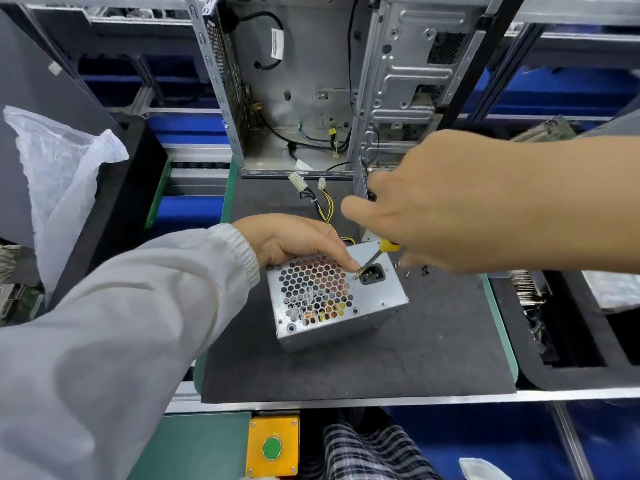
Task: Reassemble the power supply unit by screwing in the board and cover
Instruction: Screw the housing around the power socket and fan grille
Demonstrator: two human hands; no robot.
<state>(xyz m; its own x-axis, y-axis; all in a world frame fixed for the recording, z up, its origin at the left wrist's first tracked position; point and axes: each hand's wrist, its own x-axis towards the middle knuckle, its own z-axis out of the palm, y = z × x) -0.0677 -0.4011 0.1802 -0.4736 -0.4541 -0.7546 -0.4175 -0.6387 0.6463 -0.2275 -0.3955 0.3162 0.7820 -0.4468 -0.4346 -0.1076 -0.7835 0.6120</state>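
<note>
A silver power supply unit with a honeycomb fan grille stands on a dark mat, its black power socket facing up. My left hand rests on its top left edge, the index finger pressing down by a screw next to the socket. My right hand grips a yellow-handled screwdriver; the shaft slants down to that screw. Most of the handle is hidden in my palm. Yellow and black cables with white plugs trail behind the unit.
An open computer case stands upright behind the mat. Several loose screws lie right of the unit. Black foam trays sit at the left and right, a clear plastic bag at the left. A yellow box with a green button is below the bench edge.
</note>
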